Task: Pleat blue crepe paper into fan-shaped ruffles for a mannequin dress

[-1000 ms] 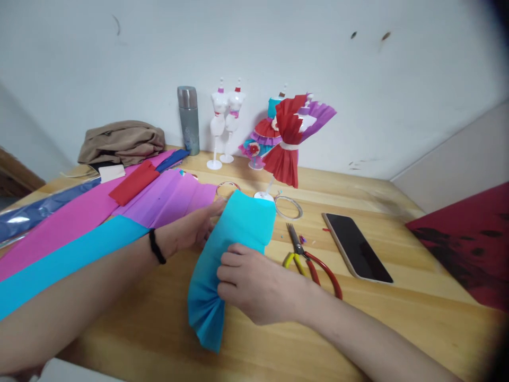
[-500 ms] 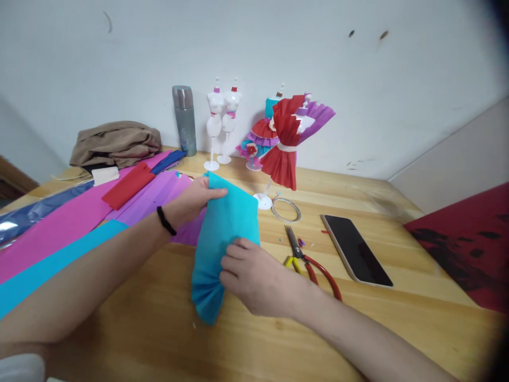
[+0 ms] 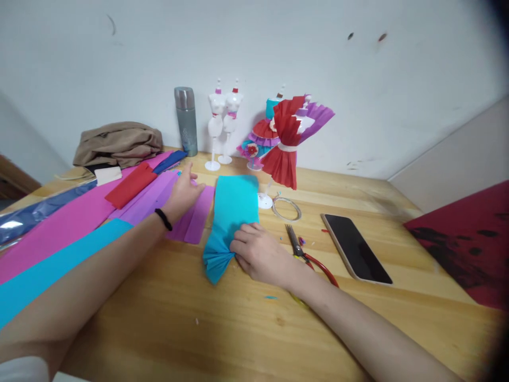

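A turquoise paper piece [image 3: 236, 199] lies on the wooden table [image 3: 167, 323], its lower end gathered into fan-like pleats. My right hand [image 3: 254, 252] pinches the gathered part at its right edge. To the left, my left hand [image 3: 185, 193] is apart from the turquoise piece, fingers spread and holding nothing, over purple paper strips [image 3: 199, 215]. Beyond my right hand lie small scissors [image 3: 296, 244] with red handles, partly covered by my right wrist. A form dressed in red and purple pleated paper [image 3: 288, 143] stands behind the turquoise piece.
A phone [image 3: 356, 246] lies at the right, with a wire coil [image 3: 286, 209] nearer the middle. Along the wall stand a flask [image 3: 186, 122], two bare white forms [image 3: 215, 126] and a layered-dress form [image 3: 264, 132]. Pink paper [image 3: 63, 225] and brown cloth [image 3: 119, 144] are at the left.
My left hand has let go of the turquoise paper's upper end and moved left and up, opening. The paper now lies flatter, its pleated end higher in view. My right hand has shifted slightly up and right.
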Motion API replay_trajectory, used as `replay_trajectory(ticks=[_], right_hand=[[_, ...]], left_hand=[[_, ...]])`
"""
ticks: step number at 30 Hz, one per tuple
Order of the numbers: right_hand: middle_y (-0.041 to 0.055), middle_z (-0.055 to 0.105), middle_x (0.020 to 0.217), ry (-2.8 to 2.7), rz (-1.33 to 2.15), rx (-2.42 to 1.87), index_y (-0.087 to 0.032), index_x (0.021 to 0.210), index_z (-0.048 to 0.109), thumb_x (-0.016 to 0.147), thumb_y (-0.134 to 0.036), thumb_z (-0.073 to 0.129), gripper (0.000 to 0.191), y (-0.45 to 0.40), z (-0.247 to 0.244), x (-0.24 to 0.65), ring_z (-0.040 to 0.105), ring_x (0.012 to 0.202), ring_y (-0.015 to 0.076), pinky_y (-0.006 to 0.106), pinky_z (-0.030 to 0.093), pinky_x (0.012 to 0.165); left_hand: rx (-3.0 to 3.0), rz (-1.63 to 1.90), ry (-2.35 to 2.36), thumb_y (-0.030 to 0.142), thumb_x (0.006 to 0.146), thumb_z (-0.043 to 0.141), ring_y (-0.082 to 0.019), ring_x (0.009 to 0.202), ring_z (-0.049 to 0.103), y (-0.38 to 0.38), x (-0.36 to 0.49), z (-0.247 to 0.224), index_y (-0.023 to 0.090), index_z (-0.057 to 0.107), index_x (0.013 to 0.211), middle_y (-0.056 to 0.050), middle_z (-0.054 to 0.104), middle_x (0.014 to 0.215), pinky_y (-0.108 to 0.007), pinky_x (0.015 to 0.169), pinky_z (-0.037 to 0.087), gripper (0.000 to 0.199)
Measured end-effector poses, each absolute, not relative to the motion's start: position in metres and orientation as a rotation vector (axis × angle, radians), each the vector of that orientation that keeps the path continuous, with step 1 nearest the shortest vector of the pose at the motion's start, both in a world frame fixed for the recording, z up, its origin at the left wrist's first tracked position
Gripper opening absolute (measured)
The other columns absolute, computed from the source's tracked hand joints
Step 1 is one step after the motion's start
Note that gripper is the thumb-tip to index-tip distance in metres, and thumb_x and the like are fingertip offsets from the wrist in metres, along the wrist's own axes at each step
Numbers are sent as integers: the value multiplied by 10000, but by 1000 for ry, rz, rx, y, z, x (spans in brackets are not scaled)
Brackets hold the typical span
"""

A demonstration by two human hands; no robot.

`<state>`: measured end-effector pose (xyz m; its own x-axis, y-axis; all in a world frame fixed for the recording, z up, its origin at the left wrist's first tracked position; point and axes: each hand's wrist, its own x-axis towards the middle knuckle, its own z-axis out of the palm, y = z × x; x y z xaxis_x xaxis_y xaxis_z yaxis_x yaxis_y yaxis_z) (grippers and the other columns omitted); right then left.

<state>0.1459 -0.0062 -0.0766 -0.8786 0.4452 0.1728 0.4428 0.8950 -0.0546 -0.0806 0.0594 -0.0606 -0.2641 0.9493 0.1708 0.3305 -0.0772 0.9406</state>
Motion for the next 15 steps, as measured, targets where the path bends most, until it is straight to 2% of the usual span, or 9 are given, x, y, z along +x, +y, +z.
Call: replay_trajectory(ticks=[2, 3, 4, 5, 7, 10, 13, 15], right_hand=[[50, 618, 800, -2879, 112, -737, -170, 793, 632, 825, -137, 537, 106, -4, -75, 147, 488, 811, 185, 319, 289, 708], [51, 626, 817, -2875, 158, -768, -171, 812, 644, 820, -140, 544, 104, -3, -74, 148, 499, 826, 188, 318, 301, 721], [51, 633, 832, -2870, 196, -795, -173, 832, 655, 815, -145, 552, 108, -2, -73, 149, 509, 839, 192, 319, 315, 736], [53, 638, 848, -2863, 225, -820, -175, 853, 664, 810, -151, 560, 116, -1, -72, 150, 518, 853, 198, 323, 328, 750], [59, 644, 882, -2861, 262, -854, -176, 894, 677, 796, -163, 580, 138, 0, -68, 152, 532, 876, 212, 339, 352, 775], [75, 649, 998, -2886, 337, -840, -173, 986, 678, 765, -171, 630, 226, 1, -56, 158, 546, 947, 235, 369, 385, 828], [103, 626, 1144, -2862, 404, -815, -155, 1122, 648, 740, -163, 682, 383, 1, -39, 168, 551, 1026, 252, 387, 405, 893], [111, 629, 1136, -2833, 445, -866, -137, 1114, 653, 768, -132, 665, 347, 2, -29, 175, 564, 1036, 244, 363, 425, 884]], left_hand=[[1508, 1358, 1629, 102, 715, 647, -123, 739, 536, 46, -74, -53, 154, 529, 1243, -41, 608, 1013, -286, 739, 443, 543], [1594, 1307, 1577, 146, 731, 650, -135, 742, 547, 36, -69, -49, 160, 623, 1090, -25, 628, 925, -282, 726, 446, 360], [1778, 1161, 1443, 191, 772, 617, -149, 761, 563, 24, -64, -46, 155, 661, 949, -25, 640, 858, -282, 719, 451, 186], [1910, 991, 1315, 225, 798, 589, -152, 743, 569, 11, -58, -44, 157, 665, 849, -21, 639, 794, -278, 686, 449, 114], [2088, 736, 1222, 283, 802, 599, -154, 719, 568, -16, -48, -44, 167, 653, 774, -13, 627, 745, -273, 642, 439, 130], [2449, 456, 1301, 305, 760, 667, -210, 838, 568, -47, -40, -52, 167, 636, 786, -51, 621, 881, -334, 713, 451, 143], [2567, 351, 1375, 311, 747, 675, -254, 932, 560, -59, -39, -65, 175, 624, 877, -68, 616, 965, -379, 764, 475, 195], [2568, 353, 1408, 317, 742, 679, -269, 980, 550, -61, -40, -70, 175, 613, 934, -78, 612, 1013, -410, 814, 483, 248]])
